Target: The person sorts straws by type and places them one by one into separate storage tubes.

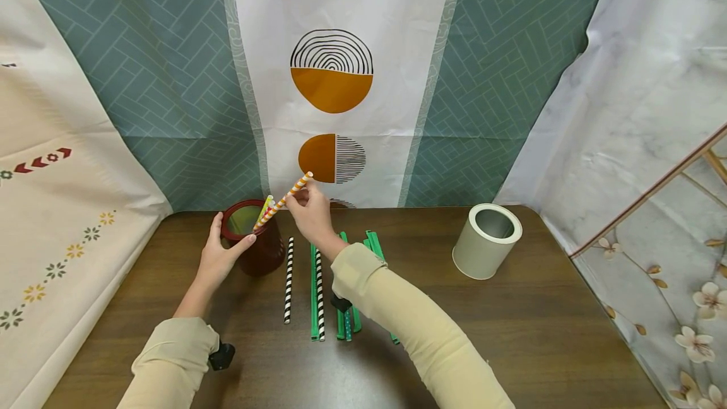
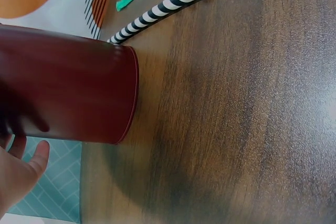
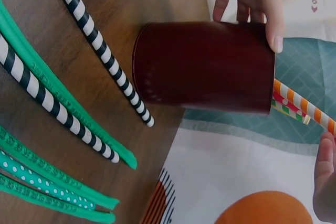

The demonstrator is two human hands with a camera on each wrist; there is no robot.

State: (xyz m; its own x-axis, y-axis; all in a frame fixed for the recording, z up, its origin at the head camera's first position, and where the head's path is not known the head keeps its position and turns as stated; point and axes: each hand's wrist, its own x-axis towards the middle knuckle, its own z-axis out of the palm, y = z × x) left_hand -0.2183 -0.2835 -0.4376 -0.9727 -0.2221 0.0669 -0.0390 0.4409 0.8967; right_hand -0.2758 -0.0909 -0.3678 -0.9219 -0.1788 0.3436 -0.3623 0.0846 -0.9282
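A dark red canister (image 1: 264,257) stands at the back left of the table. My left hand (image 1: 220,257) grips it near the rim, thumb in front and fingers along the far side. With its fingertips my right hand (image 1: 313,216) pinches an orange-and-white striped paper straw (image 1: 296,187), slanted so its lower end meets the canister's mouth. A few other straws (image 3: 294,111), with red and green patterns, poke out there beside it. Right of the canister lies a black-and-white striped straw (image 1: 288,283), and another striped straw (image 1: 320,308) rests against a green strip (image 1: 314,314).
Under the right forearm are more green strips (image 1: 373,243) and a teal dotted straw (image 1: 348,328), partly hidden. A cream-white can (image 1: 483,248) stands open-topped at the back right. Hanging cloth (image 1: 483,81) borders the table's back edge.
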